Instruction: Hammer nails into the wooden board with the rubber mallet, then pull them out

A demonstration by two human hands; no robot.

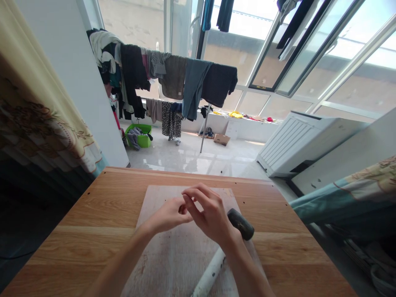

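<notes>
My left hand (168, 214) and my right hand (206, 211) meet over the middle of a pale worn board (173, 264) that lies on a wooden table (93, 222). Both hands have their fingers curled and pinched together at one spot; what they pinch is too small to make out. Just right of my right wrist lies a mallet with a dark rubber head (241, 223) and a whitish handle (212, 270) running toward me, partly hidden under my right forearm. Neither hand touches the mallet.
Beyond the table's far edge is a glossy tiled floor with a clothes rack (173, 80) hung with garments, a green basket (139, 136) and a small cardboard box (221, 139). A white slatted appliance (297, 142) stands at the right. Curtains (40, 119) hang at both sides.
</notes>
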